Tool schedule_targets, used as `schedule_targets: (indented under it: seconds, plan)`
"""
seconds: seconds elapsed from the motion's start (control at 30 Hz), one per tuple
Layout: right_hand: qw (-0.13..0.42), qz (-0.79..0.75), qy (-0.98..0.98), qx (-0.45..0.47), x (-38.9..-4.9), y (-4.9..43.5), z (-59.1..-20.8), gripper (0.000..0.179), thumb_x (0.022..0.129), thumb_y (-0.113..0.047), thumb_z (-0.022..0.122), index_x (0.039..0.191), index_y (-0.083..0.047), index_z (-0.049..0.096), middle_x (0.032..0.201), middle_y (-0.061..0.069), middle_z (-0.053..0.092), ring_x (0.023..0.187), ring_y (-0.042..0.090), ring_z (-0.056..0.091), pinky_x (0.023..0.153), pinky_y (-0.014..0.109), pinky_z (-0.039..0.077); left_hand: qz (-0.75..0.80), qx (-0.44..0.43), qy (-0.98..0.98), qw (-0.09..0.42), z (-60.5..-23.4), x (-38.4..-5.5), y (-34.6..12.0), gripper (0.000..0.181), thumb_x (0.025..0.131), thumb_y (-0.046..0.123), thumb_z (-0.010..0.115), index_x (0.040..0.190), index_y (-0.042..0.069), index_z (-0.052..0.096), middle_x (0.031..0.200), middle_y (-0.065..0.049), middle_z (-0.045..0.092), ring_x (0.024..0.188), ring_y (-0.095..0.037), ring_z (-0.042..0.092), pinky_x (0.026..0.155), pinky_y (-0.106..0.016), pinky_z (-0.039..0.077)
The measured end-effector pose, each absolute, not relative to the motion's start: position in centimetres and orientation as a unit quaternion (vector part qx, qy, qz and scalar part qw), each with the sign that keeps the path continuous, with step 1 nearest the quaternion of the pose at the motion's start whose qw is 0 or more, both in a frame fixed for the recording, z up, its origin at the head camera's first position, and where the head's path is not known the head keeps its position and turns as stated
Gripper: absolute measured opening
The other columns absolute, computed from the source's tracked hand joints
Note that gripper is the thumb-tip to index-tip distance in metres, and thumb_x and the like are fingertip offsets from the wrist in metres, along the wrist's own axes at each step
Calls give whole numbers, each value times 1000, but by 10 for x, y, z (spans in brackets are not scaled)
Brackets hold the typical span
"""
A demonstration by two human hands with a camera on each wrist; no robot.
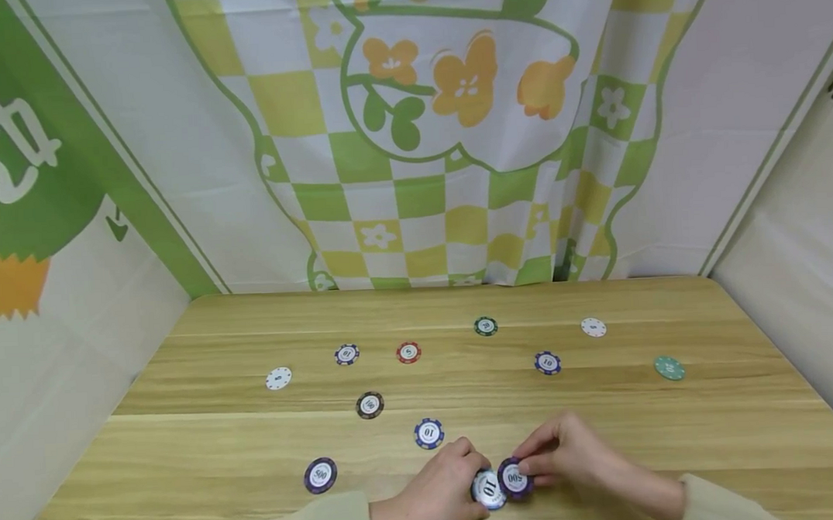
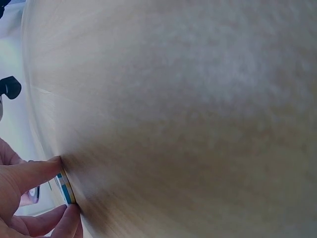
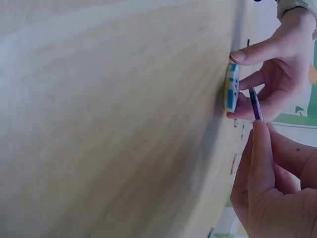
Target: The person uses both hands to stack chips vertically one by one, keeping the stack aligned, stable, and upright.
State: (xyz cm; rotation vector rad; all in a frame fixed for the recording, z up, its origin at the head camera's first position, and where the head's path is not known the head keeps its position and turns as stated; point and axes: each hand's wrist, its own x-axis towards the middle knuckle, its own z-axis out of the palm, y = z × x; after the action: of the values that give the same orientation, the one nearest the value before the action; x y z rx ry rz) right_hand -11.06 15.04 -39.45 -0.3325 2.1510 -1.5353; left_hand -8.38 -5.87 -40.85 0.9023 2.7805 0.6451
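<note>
My left hand (image 1: pixel 437 492) grips a short stack of poker chips (image 1: pixel 487 490) between thumb and fingers, low at the table top. A light blue chip marked 10 tops it, and the right wrist view shows a yellow edge under the blue one (image 3: pixel 231 88). Close beside it, my right hand (image 1: pixel 572 455) pinches a purple poker chip (image 1: pixel 514 477) marked 500 by its edge. The right wrist view has this purple chip (image 3: pixel 256 105) tilted and raised above the stack's level, partly overlapping the left hand's fingers. A blue 10 chip (image 1: pixel 429 433) lies just beyond the left hand.
Several chips lie singly over the wooden table (image 1: pixel 209 455): a purple 500 (image 1: pixel 320 475), a black 100 (image 1: pixel 370 405), a red 5 (image 1: pixel 409 353), a dark green 20 (image 1: pixel 485 326), a light green 20 (image 1: pixel 669 368), others blue or white. Patterned curtains (image 1: pixel 420 190) hang behind.
</note>
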Motion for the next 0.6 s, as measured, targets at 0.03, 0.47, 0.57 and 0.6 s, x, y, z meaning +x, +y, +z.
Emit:
schedule_targets:
  seconds: [0.03, 0.47, 0.57, 0.6]
  plan:
    - [239, -561, 784, -118, -110, 150, -395, 18, 72, 2, 71, 89, 8, 68, 86, 13, 66, 70, 17, 63, 58, 29, 53, 214, 300, 927, 75, -408, -84, -59, 37, 66, 21, 79, 98, 9, 64, 85, 8, 47, 77, -2, 42, 69, -14, 39]
    - [257, -579, 768, -91, -108, 139, -410, 17, 74, 6, 68, 90, 13, 64, 79, 13, 66, 66, 14, 62, 60, 31, 54, 219, 301, 926, 67, -410, -84, -58, 37, 64, 20, 80, 96, 10, 64, 84, 8, 48, 77, -1, 43, 70, -15, 40]
    - [253, -585, 765, -96, -106, 136, -412, 19, 74, 6, 68, 90, 15, 63, 78, 14, 66, 66, 14, 62, 60, 31, 54, 219, 300, 926, 67, -410, -84, -58, 37, 64, 20, 80, 96, 10, 65, 85, 8, 48, 78, -1, 43, 71, -15, 40]
    - [251, -586, 764, -98, -106, 136, -412, 19, 74, 6, 68, 89, 15, 63, 78, 14, 66, 66, 14, 62, 60, 31, 54, 218, 300, 926, 68, -410, -84, -58, 37, 64, 20, 80, 96, 10, 65, 85, 8, 48, 78, -1, 43, 71, -15, 40]
